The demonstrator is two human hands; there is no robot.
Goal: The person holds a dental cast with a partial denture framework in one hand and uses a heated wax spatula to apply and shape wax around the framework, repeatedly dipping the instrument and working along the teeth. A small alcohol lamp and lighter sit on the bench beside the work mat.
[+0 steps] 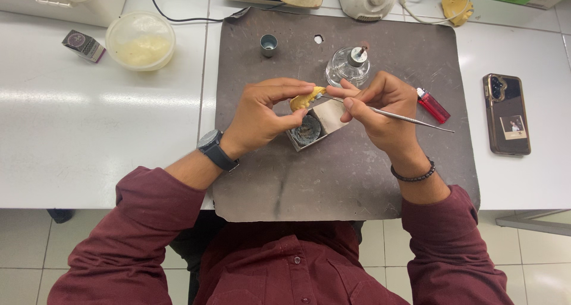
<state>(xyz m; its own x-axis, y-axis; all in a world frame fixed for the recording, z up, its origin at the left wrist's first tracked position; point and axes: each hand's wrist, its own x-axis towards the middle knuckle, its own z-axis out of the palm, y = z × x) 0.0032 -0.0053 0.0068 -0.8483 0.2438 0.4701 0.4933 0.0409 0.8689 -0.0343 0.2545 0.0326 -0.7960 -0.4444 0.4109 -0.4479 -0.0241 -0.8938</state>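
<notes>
The left hand (262, 116) pinches a small yellow wax-like dental piece (307, 97) above the middle of the dark grey work mat (333, 180), and the right hand (380, 106) grips a thin metal hand instrument (410, 120) with its tip at that piece. The work looks midway: the glass spirit lamp (348, 67) just beyond shows no flame I can make out. The small square tin of dark material (307, 131) sits partly under the fingers. The instrument's tip and the piece's underside are hidden.
</notes>
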